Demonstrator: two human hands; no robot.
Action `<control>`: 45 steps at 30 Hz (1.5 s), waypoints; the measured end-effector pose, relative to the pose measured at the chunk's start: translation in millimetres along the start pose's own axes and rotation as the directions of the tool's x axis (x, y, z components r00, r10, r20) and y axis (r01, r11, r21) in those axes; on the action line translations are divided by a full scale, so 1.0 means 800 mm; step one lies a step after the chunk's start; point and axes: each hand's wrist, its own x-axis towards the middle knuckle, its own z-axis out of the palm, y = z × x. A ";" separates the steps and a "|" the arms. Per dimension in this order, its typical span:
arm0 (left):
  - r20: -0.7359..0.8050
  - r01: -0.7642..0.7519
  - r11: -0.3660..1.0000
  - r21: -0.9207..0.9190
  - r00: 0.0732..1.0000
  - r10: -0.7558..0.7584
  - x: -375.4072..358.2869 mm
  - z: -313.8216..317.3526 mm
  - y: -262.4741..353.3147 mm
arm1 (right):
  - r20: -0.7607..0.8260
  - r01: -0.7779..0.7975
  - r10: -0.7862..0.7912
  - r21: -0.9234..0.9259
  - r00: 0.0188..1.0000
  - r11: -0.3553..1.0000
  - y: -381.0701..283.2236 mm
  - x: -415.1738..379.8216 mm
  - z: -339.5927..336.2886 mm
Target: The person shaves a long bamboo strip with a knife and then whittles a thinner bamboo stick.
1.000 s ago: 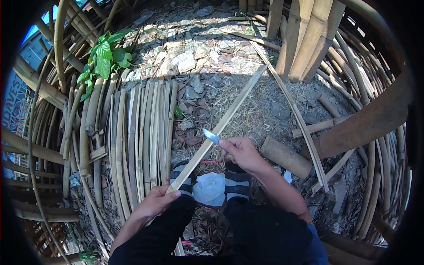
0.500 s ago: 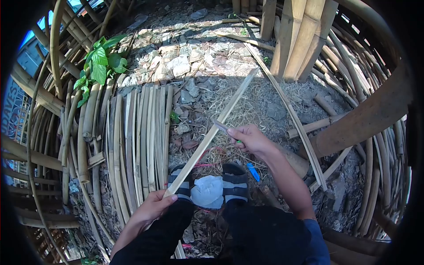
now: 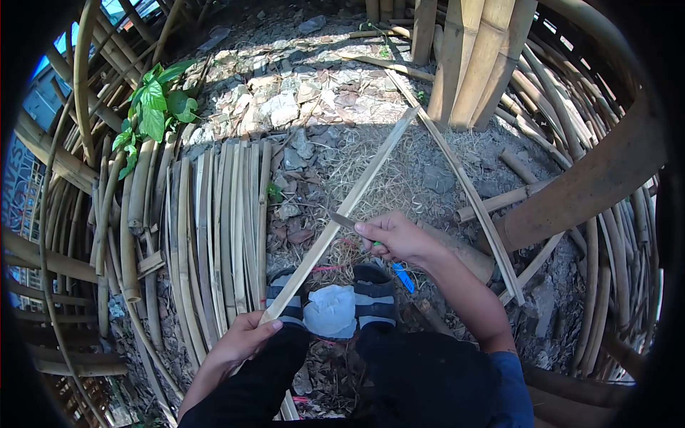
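Note:
A long, flat bamboo strip (image 3: 357, 189) slants from the lower left up to the right. My left hand (image 3: 245, 338) is closed round its lower end, thumb on top. My right hand (image 3: 394, 237) grips a knife (image 3: 344, 221) with a green handle partly hidden by the fingers. The knife's blade lies across the strip near its middle. Below the strip, a crumpled white sheet (image 3: 330, 312) sits between my two sandalled feet.
Many split bamboo strips (image 3: 222, 228) lie side by side at the left. A blue object (image 3: 404, 277) is on the ground by the right foot. Another long strip (image 3: 471, 192) and a thick bamboo pole (image 3: 585, 182) lie at the right. A green plant (image 3: 153, 107) grows upper left.
My right hand and the knife have moved down along the strip, towards my left hand. The view has shifted slightly. My left hand keeps its hold.

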 end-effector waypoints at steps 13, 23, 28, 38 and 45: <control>-0.022 -0.016 0.999 0.046 1.000 0.017 -0.003 0.000 -0.002 | -0.158 0.077 -0.094 -0.111 0.983 0.991 0.001 0.016 -0.013; -0.029 0.011 0.999 0.039 1.000 -0.010 -0.002 0.001 -0.003 | -0.356 0.126 -0.179 -0.168 0.917 0.978 -0.001 0.042 -0.083; 0.012 0.002 1.000 -0.001 1.000 -0.002 0.000 -0.001 -0.002 | -0.085 0.024 -0.032 -0.092 0.996 0.995 -0.002 0.013 -0.027; 0.015 0.015 0.999 -0.050 1.000 -0.014 0.002 -0.005 -0.010 | -0.249 0.027 -0.054 -0.109 0.967 0.994 -0.017 0.017 -0.058; 0.007 -0.005 1.000 -0.018 1.000 0.005 0.003 -0.006 -0.012 | -0.298 0.055 -0.073 -0.070 0.952 0.996 -0.033 0.029 -0.104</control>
